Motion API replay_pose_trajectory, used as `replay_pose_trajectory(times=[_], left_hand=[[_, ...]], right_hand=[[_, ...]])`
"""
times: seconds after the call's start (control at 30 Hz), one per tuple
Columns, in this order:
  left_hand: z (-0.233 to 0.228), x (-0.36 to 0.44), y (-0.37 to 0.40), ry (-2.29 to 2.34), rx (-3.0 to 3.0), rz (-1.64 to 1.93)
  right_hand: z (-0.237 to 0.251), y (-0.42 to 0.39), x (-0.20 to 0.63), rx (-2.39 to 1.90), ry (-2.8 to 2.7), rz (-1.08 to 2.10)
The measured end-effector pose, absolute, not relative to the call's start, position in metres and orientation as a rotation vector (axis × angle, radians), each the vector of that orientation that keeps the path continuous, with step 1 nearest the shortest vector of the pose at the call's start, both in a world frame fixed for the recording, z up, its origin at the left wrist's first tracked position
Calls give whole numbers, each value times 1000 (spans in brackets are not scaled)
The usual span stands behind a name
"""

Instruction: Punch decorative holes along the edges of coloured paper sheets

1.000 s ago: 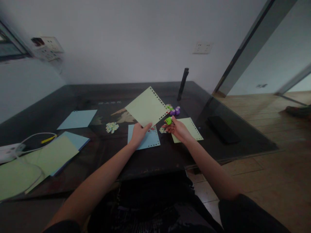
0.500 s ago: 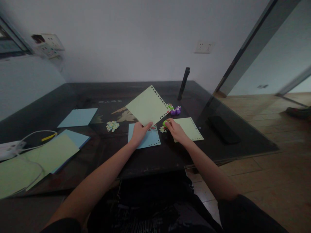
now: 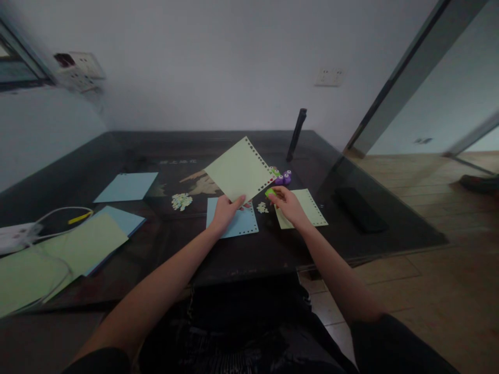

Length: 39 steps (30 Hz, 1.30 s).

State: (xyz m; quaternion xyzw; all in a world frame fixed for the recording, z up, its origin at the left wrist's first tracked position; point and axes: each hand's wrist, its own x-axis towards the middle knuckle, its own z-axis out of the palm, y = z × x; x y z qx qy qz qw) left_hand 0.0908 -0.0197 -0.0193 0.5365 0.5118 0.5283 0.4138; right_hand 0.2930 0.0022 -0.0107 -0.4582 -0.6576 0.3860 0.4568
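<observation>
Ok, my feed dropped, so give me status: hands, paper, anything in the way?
Left hand pinching green punched sheet by its corner, raised off table. Right hand gripping green punch at sheet's edge. Purple punches close behind.

A dark glass-topped table [image 3: 273, 249] carries blue sheets [image 3: 125, 187], green sheets [image 3: 88, 244], paper confetti [image 3: 181, 201] and purple punches [image 3: 283, 178].

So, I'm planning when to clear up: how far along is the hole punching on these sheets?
Two sheets lie punched along their edges: a blue sheet and a green sheet, with paper scraps beside them. In hand: the left hand holds up a pale green sheet with one edge punched, the right hand holds a green punch. The unpunched stack looks left.
</observation>
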Motion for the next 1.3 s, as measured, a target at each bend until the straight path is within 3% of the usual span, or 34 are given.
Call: replay_pose_trajectory(times=[0.17,0.33,0.73,1.07,1.3], left_hand=[[-23,89,-16,1279,1330,1345],[-20,88,-17,1300,1323,1349],[-18,87,-19,1287,1328,1345],[-20,87,-18,1300,1347,1346],[-20,86,-18,1322,1350,1350]], right_hand=[[-5,-2,294,-992,-1383,1285],[-1,-7,294,-877,-1245,1387],[6,3,298,-978,-1332,1193],[22,90,367,-1171,-1346,777],[2,115,340,-1339,-1686,453]])
